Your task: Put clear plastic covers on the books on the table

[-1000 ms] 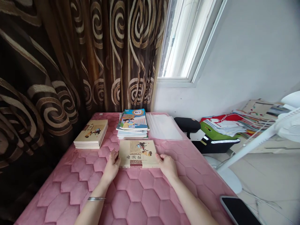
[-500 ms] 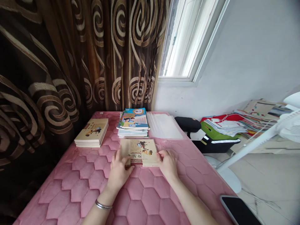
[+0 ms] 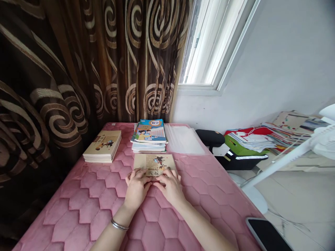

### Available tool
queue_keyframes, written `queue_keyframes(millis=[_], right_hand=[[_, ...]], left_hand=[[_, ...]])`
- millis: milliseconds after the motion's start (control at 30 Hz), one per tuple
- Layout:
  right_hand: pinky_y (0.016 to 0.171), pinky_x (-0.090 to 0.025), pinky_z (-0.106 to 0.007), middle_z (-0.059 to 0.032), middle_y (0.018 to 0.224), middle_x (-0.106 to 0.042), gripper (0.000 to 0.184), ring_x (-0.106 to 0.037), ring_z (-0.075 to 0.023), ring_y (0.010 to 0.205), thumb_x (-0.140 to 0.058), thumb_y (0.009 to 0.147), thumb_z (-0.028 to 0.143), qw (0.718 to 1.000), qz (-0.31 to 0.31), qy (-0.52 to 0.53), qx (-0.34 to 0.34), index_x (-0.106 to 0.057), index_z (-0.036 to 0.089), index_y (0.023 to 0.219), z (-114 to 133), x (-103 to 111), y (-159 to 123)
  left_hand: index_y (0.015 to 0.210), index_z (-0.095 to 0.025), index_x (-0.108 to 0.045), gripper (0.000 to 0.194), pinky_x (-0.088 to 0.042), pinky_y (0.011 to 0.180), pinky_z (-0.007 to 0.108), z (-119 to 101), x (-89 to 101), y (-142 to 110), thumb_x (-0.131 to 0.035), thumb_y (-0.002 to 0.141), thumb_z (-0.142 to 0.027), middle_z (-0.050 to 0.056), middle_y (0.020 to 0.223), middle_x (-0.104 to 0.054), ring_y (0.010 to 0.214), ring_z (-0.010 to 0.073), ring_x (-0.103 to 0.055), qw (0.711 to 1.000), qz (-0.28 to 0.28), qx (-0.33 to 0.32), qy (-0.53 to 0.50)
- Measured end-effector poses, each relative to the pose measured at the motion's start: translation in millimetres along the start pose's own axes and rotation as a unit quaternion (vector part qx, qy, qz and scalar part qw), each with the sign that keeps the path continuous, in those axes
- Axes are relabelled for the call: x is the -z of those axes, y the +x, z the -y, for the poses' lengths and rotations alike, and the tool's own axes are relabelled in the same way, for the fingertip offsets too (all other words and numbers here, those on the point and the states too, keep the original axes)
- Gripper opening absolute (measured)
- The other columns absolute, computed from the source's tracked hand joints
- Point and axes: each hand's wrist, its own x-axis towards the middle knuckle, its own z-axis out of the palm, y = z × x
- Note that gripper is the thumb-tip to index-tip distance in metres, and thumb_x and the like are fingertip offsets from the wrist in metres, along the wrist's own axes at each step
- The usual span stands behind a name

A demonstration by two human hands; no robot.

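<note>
A beige book (image 3: 154, 162) with Chinese lettering and small painted figures lies flat on the pink quilted cover (image 3: 162, 223) in front of me. My left hand (image 3: 137, 184) rests at the left part of its near edge, fingers bent over the cover and thumb along the edge. Across from it, my right hand (image 3: 169, 184) grips the same edge in the same way, the two thumbs almost meeting. The fingers hide the lower part of the book's cover. A bracelet (image 3: 119, 225) circles my left wrist.
Similar beige books (image 3: 102, 145) are stacked at left. Behind the held book stands a pile of textbooks (image 3: 149, 134), with clear plastic sleeves (image 3: 184, 139) beside it. A phone (image 3: 267, 233) lies at the right edge. A white fan (image 3: 285, 162) and a box (image 3: 243, 153) of papers are farther right.
My right hand has moved left from the book's right side to its near edge. My left hand has shifted slightly, its fingers now lower on the cover. The book stays in place.
</note>
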Motion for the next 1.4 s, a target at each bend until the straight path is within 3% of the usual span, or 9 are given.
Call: queue_keyframes(millis=[200, 500, 733, 967, 1100, 1200, 1300, 1400], right_hand=[[0.081, -0.033, -0.037, -0.0028, 0.097, -0.061, 0.008, -0.047, -0.023, 0.096, -0.066, 0.083, 0.039, 0.999, 0.011, 0.029, -0.011, -0.072, 0.033, 0.082, -23, 14, -2], [0.09, -0.036, -0.042, -0.0032, 0.098, -0.057, 0.01, -0.048, -0.0226, 0.096, -0.066, 0.082, 0.034, 0.992, 0.083, 0.089, 0.03, -0.074, 0.033, 0.088, -79, 38, 1], [0.095, -0.038, -0.042, -0.0028, 0.107, -0.055, 0.031, -0.047, -0.0226, 0.102, -0.058, 0.084, 0.017, 0.983, 0.138, 0.113, 0.04, -0.072, 0.038, 0.102, -89, 45, 1], [0.097, -0.039, -0.042, -0.0026, 0.112, -0.054, 0.041, -0.048, -0.0224, 0.105, -0.051, 0.084, 0.01, 0.982, 0.157, 0.098, 0.05, -0.069, 0.04, 0.107, -93, 45, 1], [0.096, -0.039, -0.041, -0.0021, 0.111, -0.054, 0.042, -0.048, -0.0214, 0.103, -0.051, 0.084, 0.01, 0.981, 0.154, 0.103, 0.055, -0.069, 0.04, 0.107, -92, 47, 1], [0.093, -0.039, -0.04, -0.0024, 0.107, -0.055, 0.032, -0.048, -0.0212, 0.101, -0.054, 0.085, 0.017, 0.984, 0.137, 0.093, 0.059, -0.071, 0.038, 0.102, -86, 51, 1], [0.089, -0.038, -0.041, -0.0033, 0.103, -0.058, 0.017, -0.047, -0.0223, 0.099, -0.057, 0.087, 0.026, 0.992, 0.1, 0.059, 0.054, -0.073, 0.033, 0.09, -70, 49, 1], [0.084, -0.037, -0.04, -0.0043, 0.104, -0.059, 0.011, -0.046, -0.025, 0.101, -0.061, 0.084, 0.036, 0.997, 0.061, 0.011, 0.04, -0.069, 0.028, 0.084, -44, 37, 2]], left_hand=[[0.085, -0.034, -0.074, 0.012, -0.028, 0.095, 0.05, 21, 15.8, 0, -0.073, 0.075, -0.029, -0.001, 0.122, -0.062, 0.115, 0.0291, -0.043, 1.0, -0.004, 0.022, 0.011], [0.101, -0.04, -0.072, 0.026, -0.03, 0.085, 0.042, 59, 33.6, 7, -0.072, 0.075, -0.035, 0.002, 0.102, -0.058, 0.1, 0.0248, -0.045, 0.995, 0.089, 0.05, -0.003], [0.113, -0.042, -0.065, 0.031, -0.029, 0.089, 0.044, 66, 39.8, 6, -0.059, 0.083, -0.035, 0.002, 0.102, -0.057, 0.101, 0.0244, -0.044, 0.983, 0.162, 0.067, -0.053], [0.115, -0.04, -0.064, 0.035, -0.03, 0.094, 0.043, 72, 38.9, 7, -0.054, 0.084, -0.027, 0.002, 0.097, -0.057, 0.099, 0.0221, -0.046, 0.98, 0.18, 0.047, -0.075], [0.113, -0.039, -0.066, 0.033, -0.032, 0.091, 0.047, 64, 41.8, 4, -0.053, 0.084, -0.031, 0.003, 0.101, -0.056, 0.101, 0.024, -0.045, 0.985, 0.154, 0.056, -0.046], [0.101, -0.035, -0.071, 0.024, -0.03, 0.092, 0.049, 44, 39.6, 1, -0.058, 0.081, -0.033, 0.004, 0.101, -0.054, 0.101, 0.025, -0.043, 0.997, 0.068, 0.039, 0.019], [0.085, -0.029, -0.071, 0.011, -0.027, 0.096, 0.05, 17, 28.8, 0, -0.066, 0.077, -0.033, 0.004, 0.1, -0.052, 0.101, 0.0246, -0.042, 0.998, -0.004, 0.007, 0.07], [0.082, -0.026, -0.069, 0.008, -0.028, 0.095, 0.049, -5, 14.5, 0, -0.066, 0.079, -0.033, 0.004, 0.099, -0.053, 0.099, 0.0239, -0.043, 0.997, -0.016, -0.014, 0.08]])
